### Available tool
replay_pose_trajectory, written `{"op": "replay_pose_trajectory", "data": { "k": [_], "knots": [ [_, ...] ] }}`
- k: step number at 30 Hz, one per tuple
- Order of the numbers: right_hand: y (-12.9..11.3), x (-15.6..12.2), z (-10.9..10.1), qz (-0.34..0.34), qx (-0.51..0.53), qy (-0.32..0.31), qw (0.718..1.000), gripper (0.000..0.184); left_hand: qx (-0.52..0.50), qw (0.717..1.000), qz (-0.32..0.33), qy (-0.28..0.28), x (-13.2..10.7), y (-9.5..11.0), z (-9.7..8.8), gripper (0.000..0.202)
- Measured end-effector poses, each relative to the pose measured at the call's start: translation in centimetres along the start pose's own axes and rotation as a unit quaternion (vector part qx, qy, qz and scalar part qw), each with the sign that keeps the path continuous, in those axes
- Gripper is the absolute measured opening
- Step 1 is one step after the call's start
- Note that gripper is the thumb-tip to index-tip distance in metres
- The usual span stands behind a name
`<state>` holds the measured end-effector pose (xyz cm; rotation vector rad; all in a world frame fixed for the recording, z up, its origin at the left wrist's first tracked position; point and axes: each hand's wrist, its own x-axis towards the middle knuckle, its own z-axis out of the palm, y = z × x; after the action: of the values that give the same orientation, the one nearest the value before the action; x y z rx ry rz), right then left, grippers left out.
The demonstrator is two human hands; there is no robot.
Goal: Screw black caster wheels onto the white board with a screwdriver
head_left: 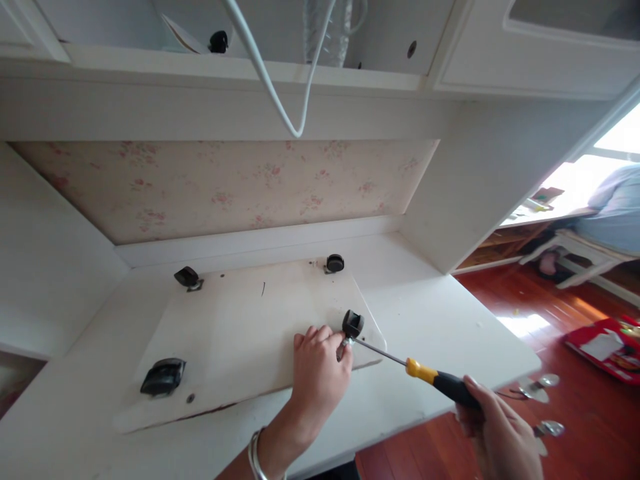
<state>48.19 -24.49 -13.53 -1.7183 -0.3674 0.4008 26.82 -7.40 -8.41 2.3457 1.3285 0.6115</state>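
Note:
A white board [240, 327] with black casters at its corners lies on a white desktop. My left hand [323, 367] rests at the near right corner, its fingers curled against the base of a caster [353, 323]. In my right hand [500, 427] is a screwdriver [440, 383] with a yellow and black handle, gripped round its end. Its shaft slants up left and the tip meets the caster's base; the screw itself is too small to make out. The other casters stand at the far right [335, 263], far left [187, 277] and near left [164, 377].
A white cable [285, 110] hangs from the shelf [240, 73] above. Crystal-like knobs [550, 428] stick out below the desk's right edge. On the red wooden floor lies a red tray [607, 347] with items. A person [613, 207] sits on a white stool at the right.

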Motion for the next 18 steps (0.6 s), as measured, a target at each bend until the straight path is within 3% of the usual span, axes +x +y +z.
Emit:
{"op": "replay_pose_trajectory", "data": {
  "k": [4,18],
  "knots": [
    [0.2,0.0,-0.2,0.041,-0.012,0.021,0.999,0.041,0.007,1.000,0.014,-0.013,-0.4,-0.2,-0.2,0.019],
    [-2.8,-1.4,0.7,0.039,-0.086,0.013,0.995,0.048,0.024,0.998,0.048,-0.011,-1.1,0.8,0.8,0.022]
  ]
}}
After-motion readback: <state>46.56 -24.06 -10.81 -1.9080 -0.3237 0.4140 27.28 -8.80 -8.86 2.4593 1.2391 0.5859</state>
